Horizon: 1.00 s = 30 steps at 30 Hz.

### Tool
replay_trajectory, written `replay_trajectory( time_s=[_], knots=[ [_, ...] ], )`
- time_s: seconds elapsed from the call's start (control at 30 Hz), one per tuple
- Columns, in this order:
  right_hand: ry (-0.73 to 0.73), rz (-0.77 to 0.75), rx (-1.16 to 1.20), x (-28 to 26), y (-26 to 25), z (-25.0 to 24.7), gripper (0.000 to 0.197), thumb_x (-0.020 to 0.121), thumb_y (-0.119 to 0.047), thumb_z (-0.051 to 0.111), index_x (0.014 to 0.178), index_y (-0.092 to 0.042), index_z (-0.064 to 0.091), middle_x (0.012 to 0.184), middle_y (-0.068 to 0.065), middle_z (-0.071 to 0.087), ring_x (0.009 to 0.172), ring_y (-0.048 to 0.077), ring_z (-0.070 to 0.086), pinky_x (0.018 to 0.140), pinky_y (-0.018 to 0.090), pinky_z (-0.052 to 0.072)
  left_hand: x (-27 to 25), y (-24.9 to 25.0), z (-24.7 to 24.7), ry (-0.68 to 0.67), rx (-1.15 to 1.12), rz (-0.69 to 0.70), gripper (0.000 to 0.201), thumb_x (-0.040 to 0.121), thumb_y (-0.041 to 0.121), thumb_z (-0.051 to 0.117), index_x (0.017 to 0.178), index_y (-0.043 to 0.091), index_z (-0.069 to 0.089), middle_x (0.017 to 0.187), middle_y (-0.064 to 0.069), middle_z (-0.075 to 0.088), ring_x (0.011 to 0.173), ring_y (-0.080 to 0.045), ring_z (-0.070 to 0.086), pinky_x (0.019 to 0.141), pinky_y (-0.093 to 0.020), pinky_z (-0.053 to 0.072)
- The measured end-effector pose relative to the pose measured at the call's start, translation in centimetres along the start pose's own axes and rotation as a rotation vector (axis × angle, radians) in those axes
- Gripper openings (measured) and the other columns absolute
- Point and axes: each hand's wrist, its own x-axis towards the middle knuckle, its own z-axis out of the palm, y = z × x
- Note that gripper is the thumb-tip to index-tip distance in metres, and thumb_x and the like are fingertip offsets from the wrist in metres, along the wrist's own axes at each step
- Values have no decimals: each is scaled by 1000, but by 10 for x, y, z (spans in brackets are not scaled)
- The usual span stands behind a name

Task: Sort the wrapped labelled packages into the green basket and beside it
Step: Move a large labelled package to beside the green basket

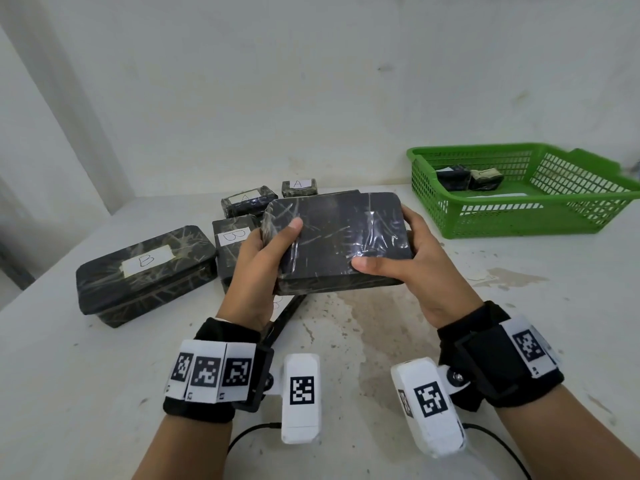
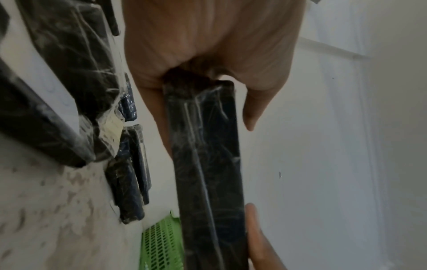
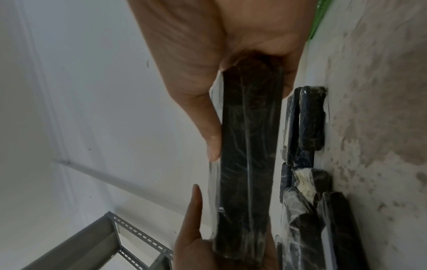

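1. The held package (image 1: 337,242) is up off the table (image 1: 381,341), in front of the person, well left of the green basket (image 1: 519,223).
2. Left hand (image 1: 263,268) grasps its left end, thumb on the top face, fingers curled under. Right hand (image 1: 408,261) grasps the right end the same way, thumb on the near edge.
3. No label shows on the upturned face (probably on the hidden underside, cannot tell).
4. Handling: a flat dark box under clear film, looks stiff and holds its shape. The film is glossy, so likely slippery. The two-handed hold suggests some weight, but that is a guess.
5. Best hold: the short ends, thumb over and fingers under, as now. Pinching loose film risks a tear or slip.
6. Basket already holds two small packages (image 1: 467,178).
7. On the table left: large B package (image 1: 145,271), smaller B package (image 1: 232,244), two A packages (image 1: 277,197).
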Motion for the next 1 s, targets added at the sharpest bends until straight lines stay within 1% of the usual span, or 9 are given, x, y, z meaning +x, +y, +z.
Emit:
replay_trajectory(
  time_s=[0.17, 0.33, 0.43, 0.6, 0.7, 0.8, 0.9, 0.97, 1.0],
  knots=[
    [19, 34, 36, 5, 7, -1, 96, 59, -40, 86, 142, -24, 43, 124, -4, 67, 112, 12, 66, 101, 37, 51, 3, 0, -4, -11, 32, 1, 35, 91, 20, 65, 124, 9, 60, 117, -8, 71, 109, -24, 68, 100, -48, 51],
    [87, -24, 47, 6, 8, -4, 74, 78, -12, 76, 140, -23, 38, 113, -3, 71, 100, 8, 70, 81, 22, 57, -2, 0, -4, -48, 133, 76, 33, 93, 23, 64, 125, 19, 59, 117, 0, 71, 107, -17, 69, 94, -42, 56],
    [94, -72, 13, 6, 7, -4, 70, 82, -4, 73, 134, -30, 34, 113, -1, 69, 105, 9, 68, 86, 24, 56, -5, 0, -1, -70, 139, 106, 39, 93, 26, 63, 131, 23, 53, 119, -1, 70, 108, -14, 68, 94, -44, 56],
    [111, -74, 16, 4, 13, 0, 75, 84, 5, 69, 133, -37, 30, 112, 5, 66, 103, 9, 66, 95, 33, 53, -7, 5, 1, -119, 97, 5, 72, 75, 72, 62, 133, 33, 47, 127, 7, 62, 114, -15, 62, 94, -54, 53],
    [52, -54, 89, 5, 7, 1, 69, 85, 10, 64, 119, -44, 38, 110, 4, 66, 105, 18, 65, 96, 39, 54, -8, 4, 4, -86, 41, -19, 82, 70, 77, 62, 136, 29, 50, 131, 0, 62, 116, -18, 64, 92, -51, 55],
    [-12, 2, 235, 4, 3, 3, 42, 87, -17, 66, 120, -34, 46, 115, -4, 66, 107, 14, 65, 93, 42, 55, -9, 4, 7, 31, -30, 30, 54, 87, 48, 65, 131, 19, 52, 122, -1, 68, 104, -12, 69, 97, -47, 53],
    [-10, 79, 278, 4, 1, 4, 69, 83, -64, 57, 139, -23, 49, 136, 0, 60, 125, 17, 58, 98, 46, 52, -11, 3, 9, 31, -6, 46, 38, 90, 39, 66, 120, 19, 52, 120, 3, 67, 109, -7, 66, 101, -39, 50],
    [39, 95, 269, 3, -1, 4, 70, 82, -62, 53, 138, -20, 52, 133, 1, 63, 124, 18, 58, 88, 39, 55, -12, 1, 10, 0, 5, 50, 14, 94, 32, 62, 102, 27, 53, 108, 7, 67, 100, -3, 67, 97, -34, 50],
    [60, 92, 269, 4, -1, 4, 68, 83, -58, 56, 137, -17, 52, 133, 3, 63, 123, 18, 59, 81, 35, 55, -12, 2, 10, -18, 3, 51, 18, 93, 34, 63, 105, 25, 53, 112, 6, 67, 104, -5, 66, 100, -35, 50]
  ],
)
